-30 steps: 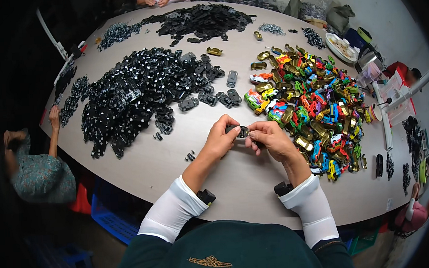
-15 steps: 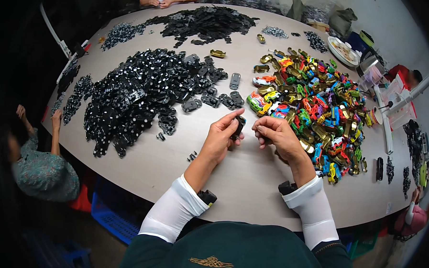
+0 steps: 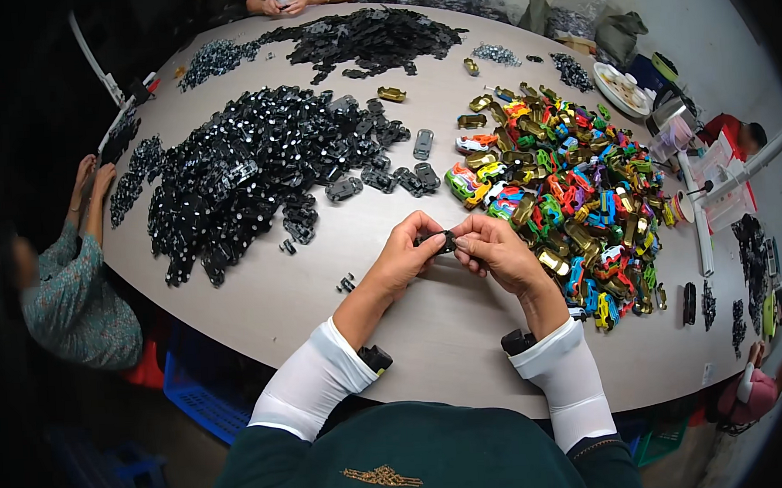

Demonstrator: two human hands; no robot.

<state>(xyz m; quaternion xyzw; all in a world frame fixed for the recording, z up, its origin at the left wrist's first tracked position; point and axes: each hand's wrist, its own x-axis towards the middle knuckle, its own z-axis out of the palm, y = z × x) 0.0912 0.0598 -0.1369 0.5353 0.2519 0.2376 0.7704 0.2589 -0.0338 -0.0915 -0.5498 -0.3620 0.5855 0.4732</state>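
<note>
Grey table (image 3: 430,329): two hands, left hand (image 3: 406,252), right hand (image 3: 494,250), pinching one black part (image 3: 437,238); piles uncountable

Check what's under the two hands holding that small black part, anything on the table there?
Under the left hand and right hand, only bare table shows. The black part is pinched between both sets of fingers, above the surface. The spot directly beneath the palms is covered.

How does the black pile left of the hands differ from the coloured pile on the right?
The black parts pile is one colour, dark with pale specks; the coloured toy car pile mixes gold, red, blue, green and yellow. The black pile lies toward the left hand, the coloured pile beside the right hand. The black pile covers more of the table. Both are loose heaps on it.
</note>
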